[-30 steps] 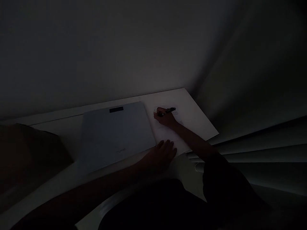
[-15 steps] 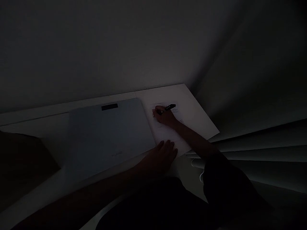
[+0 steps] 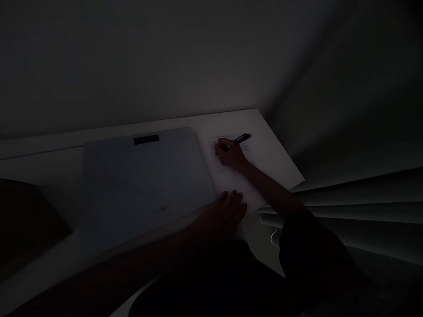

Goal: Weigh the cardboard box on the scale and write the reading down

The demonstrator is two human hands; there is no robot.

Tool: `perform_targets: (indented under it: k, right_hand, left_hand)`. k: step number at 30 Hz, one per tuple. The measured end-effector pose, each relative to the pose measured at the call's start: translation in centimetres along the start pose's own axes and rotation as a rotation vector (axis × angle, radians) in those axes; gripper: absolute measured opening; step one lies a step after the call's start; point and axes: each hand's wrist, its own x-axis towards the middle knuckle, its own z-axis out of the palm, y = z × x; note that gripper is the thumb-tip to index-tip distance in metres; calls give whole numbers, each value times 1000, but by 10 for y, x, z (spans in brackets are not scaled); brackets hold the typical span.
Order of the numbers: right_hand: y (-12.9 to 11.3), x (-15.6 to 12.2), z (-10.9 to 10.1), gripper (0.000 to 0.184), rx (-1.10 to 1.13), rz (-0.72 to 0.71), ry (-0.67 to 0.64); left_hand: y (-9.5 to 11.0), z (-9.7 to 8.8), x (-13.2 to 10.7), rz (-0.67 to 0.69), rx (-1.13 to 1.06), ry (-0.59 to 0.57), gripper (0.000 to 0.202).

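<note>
The scene is very dark. My right hand [image 3: 231, 156] grips a black pen [image 3: 238, 141] with its tip on a white sheet of paper [image 3: 261, 154] that bears faint marks. My left hand [image 3: 224, 213] lies flat, fingers spread, on the near edge of that sheet, just beside the corner of a pale blue-grey closed laptop [image 3: 145, 180]. Both forearms reach in from the bottom of the view.
The laptop, with a dark rectangular label [image 3: 146, 139] near its far edge, lies on a white desk [image 3: 49, 163] against a plain wall. Horizontal blinds [image 3: 357, 207] run along the right. A dark shape [image 3: 26, 215] sits at the left.
The view has shifted, so the desk things sit a little higher and further left. My right hand with the pen has moved slightly across the paper. The left hand stays pressed on the sheet.
</note>
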Motion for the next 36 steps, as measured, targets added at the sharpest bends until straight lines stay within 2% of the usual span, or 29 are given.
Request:
perform_targets:
  k: [5, 9, 17, 23, 26, 30, 36]
  right_hand:
    - [2, 1, 0, 39, -72, -55, 13]
    - [4, 1, -1, 45, -90, -58, -10]
    - [7, 3, 1, 41, -264, -209, -22]
    - [9, 3, 0, 42, -278, -205, -58]
    - [8, 2, 0, 43, -244, -191, -72]
    - [6, 2, 0, 42, -231, -167, -29]
    - [9, 3, 0, 41, -240, -198, -36]
  left_hand:
    - [1, 3, 0, 1, -16, -32, 50]
    - [1, 1, 0, -14, -16, -20, 48]
    - [-2, -6, 3, -4, -76, -127, 50]
    - [-1, -1, 1, 4, -48, -45, 49]
    - [0, 0, 0, 0, -45, -53, 49]
    - [0, 3, 0, -5, -68, -79, 51]
    - [4, 12, -2, -22, -44, -51, 51]
